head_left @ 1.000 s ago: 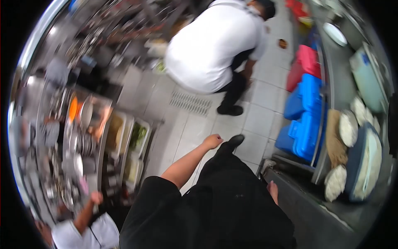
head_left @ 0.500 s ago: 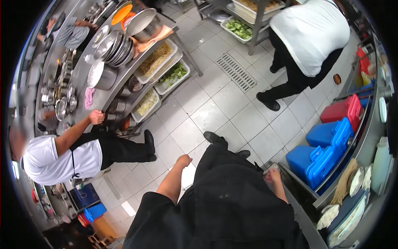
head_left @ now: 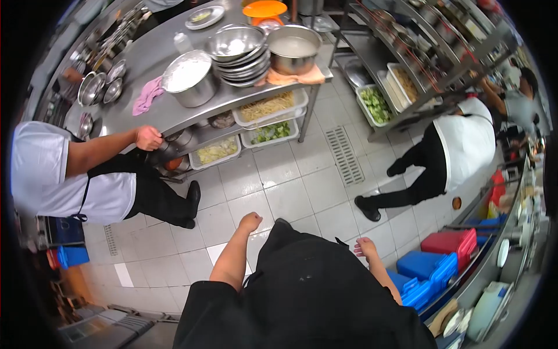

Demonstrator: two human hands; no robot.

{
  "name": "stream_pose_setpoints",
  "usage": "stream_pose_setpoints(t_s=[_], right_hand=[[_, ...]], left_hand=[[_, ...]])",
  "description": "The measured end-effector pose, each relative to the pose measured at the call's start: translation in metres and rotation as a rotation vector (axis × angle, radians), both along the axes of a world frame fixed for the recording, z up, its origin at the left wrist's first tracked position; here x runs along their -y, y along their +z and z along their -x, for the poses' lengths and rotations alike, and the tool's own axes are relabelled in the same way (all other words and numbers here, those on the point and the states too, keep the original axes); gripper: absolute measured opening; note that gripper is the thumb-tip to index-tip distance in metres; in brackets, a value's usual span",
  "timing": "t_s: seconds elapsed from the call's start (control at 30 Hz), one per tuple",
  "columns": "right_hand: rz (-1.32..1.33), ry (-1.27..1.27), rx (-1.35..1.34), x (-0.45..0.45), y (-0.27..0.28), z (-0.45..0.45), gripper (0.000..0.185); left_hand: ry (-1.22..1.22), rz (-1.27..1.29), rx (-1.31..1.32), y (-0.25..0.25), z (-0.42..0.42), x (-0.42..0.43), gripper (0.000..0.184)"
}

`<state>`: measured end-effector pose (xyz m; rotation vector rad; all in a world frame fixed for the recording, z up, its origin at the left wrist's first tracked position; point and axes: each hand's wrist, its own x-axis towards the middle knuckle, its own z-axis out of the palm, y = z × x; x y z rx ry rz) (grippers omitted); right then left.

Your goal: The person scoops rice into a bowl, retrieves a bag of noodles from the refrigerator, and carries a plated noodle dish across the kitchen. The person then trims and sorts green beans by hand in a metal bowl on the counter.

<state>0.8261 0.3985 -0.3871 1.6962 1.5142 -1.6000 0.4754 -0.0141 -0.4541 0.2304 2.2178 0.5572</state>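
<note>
Fingers of the left hand (head_left: 251, 221) curl into a loose fist, nothing visible inside; the right hand's (head_left: 365, 248) hang relaxed and parted, nearest 2 blue lidded bins (head_left: 429, 266). Neither hand is handling anything.

The premises are a commercial kitchen, evidenced by a long steel worktop (head_left: 139, 64) bearing a stack of metal bowls (head_left: 244, 72) and large pots (head_left: 196, 96), with cut green vegetables (head_left: 273, 132) and pale strips of food (head_left: 267, 107) in trays beneath. A multi-tier metal rack (head_left: 372, 49) stands near a slotted drain grate (head_left: 344, 154) set in pale floor tiles (head_left: 288, 200). Also noted are people in white tops (head_left: 102, 195) among the work stations, and blue boxes (head_left: 427, 264) beside a red box (head_left: 450, 245).
</note>
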Motion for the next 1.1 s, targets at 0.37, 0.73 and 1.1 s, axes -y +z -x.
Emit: stream_pose_setpoints(t_s=[0.37, 0.73, 1.1], right_hand=[[0.053, 0.548, -0.289, 0.001, -0.019, 0.375, 0.03], [0.423, -0.148, -0.438, 0.01, -0.041, 0.668, 0.057], [0.436, -0.359, -0.548, 0.036, -0.042, 0.643, 0.034]], left_hand=[[-0.017, 0.154, -0.157, 0.022, -0.044, 0.158, 0.039], [0.878, 0.352, 0.141, 0.071, -0.196, 0.148, 0.041], [1.12, -0.031, 0.122, 0.149, -0.092, 0.105, 0.025]])
